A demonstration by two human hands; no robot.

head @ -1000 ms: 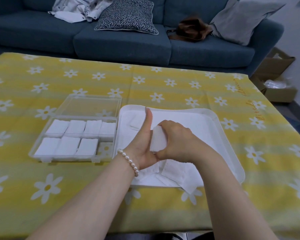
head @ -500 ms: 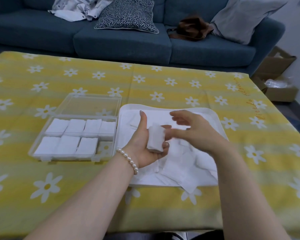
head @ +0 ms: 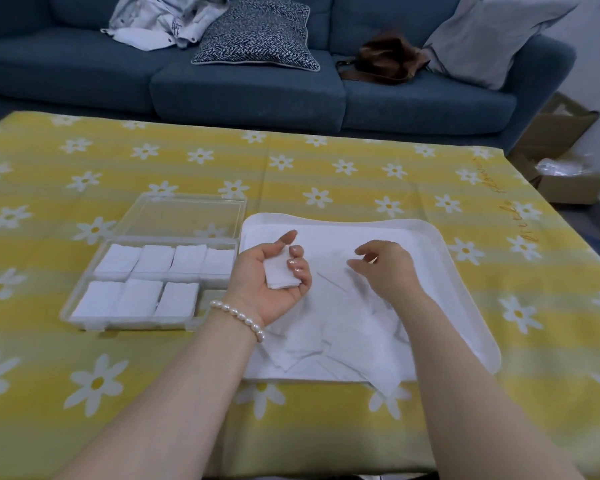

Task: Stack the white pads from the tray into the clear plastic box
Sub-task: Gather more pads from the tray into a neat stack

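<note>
My left hand (head: 267, 285), palm up with a pearl bracelet at the wrist, holds a small stack of white pads (head: 280, 273) over the left edge of the white tray (head: 461, 271). My right hand (head: 385, 268) hovers over the loose white pads (head: 343, 327) lying in the tray, fingers apart and holding nothing. To the left stands the clear plastic box (head: 84, 320). Stacks of pads fill its compartments, except the front right compartment (head: 211, 299), where the tablecloth shows through. Its open lid (head: 184, 216) lies flat behind it.
The table wears a yellow cloth with white daisies (head: 326, 174). A blue sofa (head: 250, 84) with cushions, clothing and a brown bag stands beyond the far edge. Cardboard boxes (head: 565, 174) sit on the floor at the right.
My right hand has let go of the stack and moved right, over the loose pads in the tray. My left hand has turned palm up and keeps the stack.
</note>
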